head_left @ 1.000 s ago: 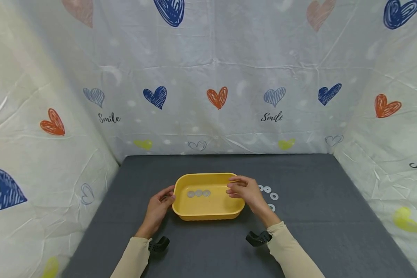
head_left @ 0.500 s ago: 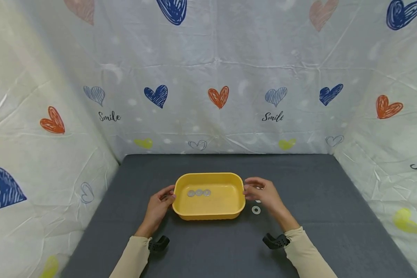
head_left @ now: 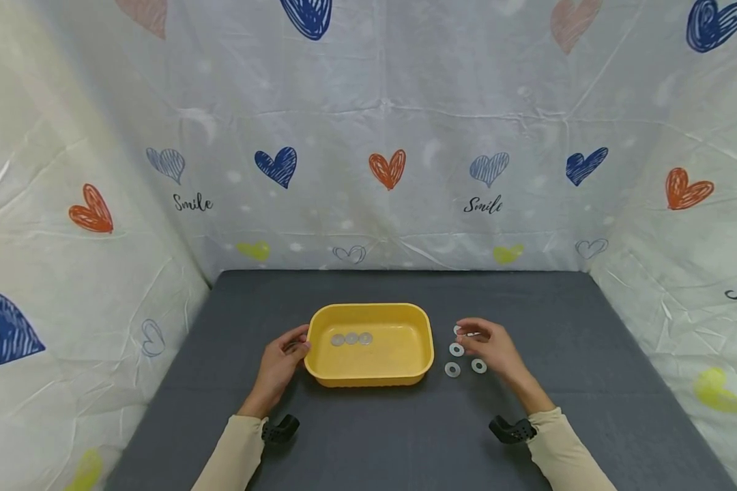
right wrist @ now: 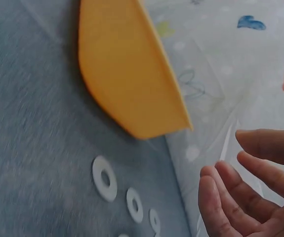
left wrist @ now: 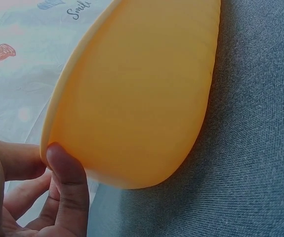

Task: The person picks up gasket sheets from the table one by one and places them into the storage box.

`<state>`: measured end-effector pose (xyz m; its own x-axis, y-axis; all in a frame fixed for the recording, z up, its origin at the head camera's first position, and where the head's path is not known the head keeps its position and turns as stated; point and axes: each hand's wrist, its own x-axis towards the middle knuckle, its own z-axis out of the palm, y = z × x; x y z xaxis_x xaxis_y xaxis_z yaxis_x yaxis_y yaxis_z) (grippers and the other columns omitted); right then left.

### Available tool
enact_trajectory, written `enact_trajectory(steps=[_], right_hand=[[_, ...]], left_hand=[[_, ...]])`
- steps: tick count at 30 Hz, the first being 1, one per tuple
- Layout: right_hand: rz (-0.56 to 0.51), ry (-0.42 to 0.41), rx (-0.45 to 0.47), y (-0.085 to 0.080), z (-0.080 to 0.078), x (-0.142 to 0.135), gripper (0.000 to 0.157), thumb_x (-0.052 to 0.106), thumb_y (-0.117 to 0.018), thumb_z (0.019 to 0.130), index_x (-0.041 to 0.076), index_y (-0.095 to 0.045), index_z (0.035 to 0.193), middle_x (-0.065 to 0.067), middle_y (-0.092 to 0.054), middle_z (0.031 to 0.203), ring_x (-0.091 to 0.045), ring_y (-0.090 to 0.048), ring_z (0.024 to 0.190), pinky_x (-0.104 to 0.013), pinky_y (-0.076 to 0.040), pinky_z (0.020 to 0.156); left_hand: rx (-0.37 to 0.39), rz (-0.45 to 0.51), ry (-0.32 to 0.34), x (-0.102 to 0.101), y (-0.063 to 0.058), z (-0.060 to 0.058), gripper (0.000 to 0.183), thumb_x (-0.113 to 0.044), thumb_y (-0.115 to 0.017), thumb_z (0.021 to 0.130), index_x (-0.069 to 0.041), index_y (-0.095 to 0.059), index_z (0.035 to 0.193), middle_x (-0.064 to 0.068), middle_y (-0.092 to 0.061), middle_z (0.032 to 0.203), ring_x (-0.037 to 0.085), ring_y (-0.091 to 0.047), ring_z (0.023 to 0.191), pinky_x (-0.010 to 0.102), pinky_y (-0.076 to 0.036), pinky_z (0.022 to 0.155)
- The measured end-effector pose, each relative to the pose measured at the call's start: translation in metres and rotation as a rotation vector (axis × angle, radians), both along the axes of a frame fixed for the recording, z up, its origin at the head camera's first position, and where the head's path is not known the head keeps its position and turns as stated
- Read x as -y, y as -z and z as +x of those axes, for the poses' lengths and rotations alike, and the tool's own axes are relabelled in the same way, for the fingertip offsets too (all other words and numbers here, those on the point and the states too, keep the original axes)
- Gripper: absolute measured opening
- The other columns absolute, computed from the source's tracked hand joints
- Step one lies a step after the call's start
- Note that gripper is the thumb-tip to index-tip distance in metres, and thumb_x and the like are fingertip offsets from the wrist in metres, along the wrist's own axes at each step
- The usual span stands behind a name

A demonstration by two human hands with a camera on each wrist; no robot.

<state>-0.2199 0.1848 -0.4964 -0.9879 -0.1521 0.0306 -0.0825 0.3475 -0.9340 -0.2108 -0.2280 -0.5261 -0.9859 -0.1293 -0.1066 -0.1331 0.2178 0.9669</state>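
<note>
A yellow plastic tray [head_left: 399, 351] stands on the dark table, with three flat grey washers [head_left: 338, 339] in a row on its floor. My left hand [head_left: 276, 368] holds the tray's left end, thumb and fingers pinching the rim; the left wrist view shows this grip on the tray wall [left wrist: 132, 98]. To the right of the tray, my right hand [head_left: 494, 348] hovers over several loose washers [head_left: 452, 363] and partly covers some. In the right wrist view its fingers are loosely bent and apart from the thumb, with nothing between them, and washers [right wrist: 98, 173] lie below.
The dark grey cloth-covered table [head_left: 368, 436] reaches back to a white curtain [head_left: 430, 184] printed with hearts, which also hangs at both sides. A black wrist-worn camera [head_left: 512, 429] sits on the right wrist and another black camera [head_left: 280, 429] on the left.
My right hand has moved right, from over the tray's right side to above the loose washers. My left hand and the tray have stayed put, with the same three washers inside.
</note>
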Motion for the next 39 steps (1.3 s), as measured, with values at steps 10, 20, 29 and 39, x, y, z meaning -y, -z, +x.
enact_trajectory(steps=[10,20,29,39], right_hand=[[0.213,0.094,-0.092,0.008,-0.002,-0.016,0.038,0.015,-0.074,0.087,0.004,-0.067,0.122,-0.014,-0.07,0.108,-0.027,-0.068,0.094,-0.033,-0.052,0.079],[0.249,0.118,-0.08,0.021,-0.016,-0.039,0.038,0.014,-0.078,0.084,0.004,-0.068,0.119,-0.016,-0.067,0.099,-0.009,-0.057,0.077,-0.022,-0.046,0.064],[0.323,0.143,-0.051,0.031,-0.023,-0.052,0.04,0.017,-0.079,0.083,0.003,-0.069,0.12,-0.014,-0.066,0.098,-0.013,-0.053,0.076,-0.025,-0.042,0.064],[0.359,0.143,-0.025,0.041,-0.025,-0.06,0.034,0.015,-0.079,0.082,0.002,-0.073,0.113,-0.009,-0.063,0.086,-0.014,-0.048,0.071,-0.025,-0.039,0.062]], left_hand=[[0.016,0.017,-0.002,0.0,-0.001,-0.001,0.042,-0.012,-0.059,0.098,-0.013,-0.053,0.14,0.01,-0.054,0.12,0.023,-0.059,0.103,0.022,-0.053,0.072],[0.01,0.034,0.011,0.0,-0.003,0.0,0.042,-0.013,-0.06,0.098,-0.012,-0.054,0.14,0.013,-0.053,0.122,0.025,-0.059,0.104,0.022,-0.052,0.07],[0.022,0.043,0.012,0.0,-0.004,0.0,0.044,-0.014,-0.06,0.098,-0.012,-0.052,0.142,0.011,-0.052,0.121,0.024,-0.058,0.105,0.021,-0.051,0.071],[0.007,0.022,0.007,0.0,-0.003,-0.001,0.041,-0.011,-0.059,0.099,-0.01,-0.054,0.14,0.013,-0.053,0.12,0.024,-0.059,0.103,0.021,-0.052,0.071]])
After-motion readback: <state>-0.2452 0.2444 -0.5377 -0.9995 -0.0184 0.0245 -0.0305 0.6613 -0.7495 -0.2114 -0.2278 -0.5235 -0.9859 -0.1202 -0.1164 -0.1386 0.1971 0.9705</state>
